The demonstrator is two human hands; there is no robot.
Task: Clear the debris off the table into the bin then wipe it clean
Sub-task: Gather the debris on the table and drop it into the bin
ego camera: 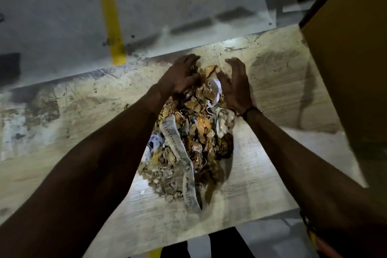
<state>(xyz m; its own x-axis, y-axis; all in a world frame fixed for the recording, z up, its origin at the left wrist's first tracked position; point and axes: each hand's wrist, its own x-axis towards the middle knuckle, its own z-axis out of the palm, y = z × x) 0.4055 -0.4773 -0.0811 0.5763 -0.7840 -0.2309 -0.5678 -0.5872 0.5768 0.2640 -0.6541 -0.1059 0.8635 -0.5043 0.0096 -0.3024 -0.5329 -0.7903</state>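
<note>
A heap of debris [188,142] lies in the middle of a pale, scuffed table [261,174]: brown paper scraps, crumbs, threads and a long grey patterned strip [184,165]. My left hand [180,75] lies on the far left side of the heap, fingers curved over the scraps. My right hand [234,81] stands on edge against the far right side, fingers straight, touching a white scrap [216,88]. Both hands cup the far end of the heap between them. No bin is in view.
A brown cardboard box [345,58] rises at the right, over the table's right end. Beyond the table's far edge is a grey floor with a yellow line [109,14]. Dark stains mark the table's left part [41,109].
</note>
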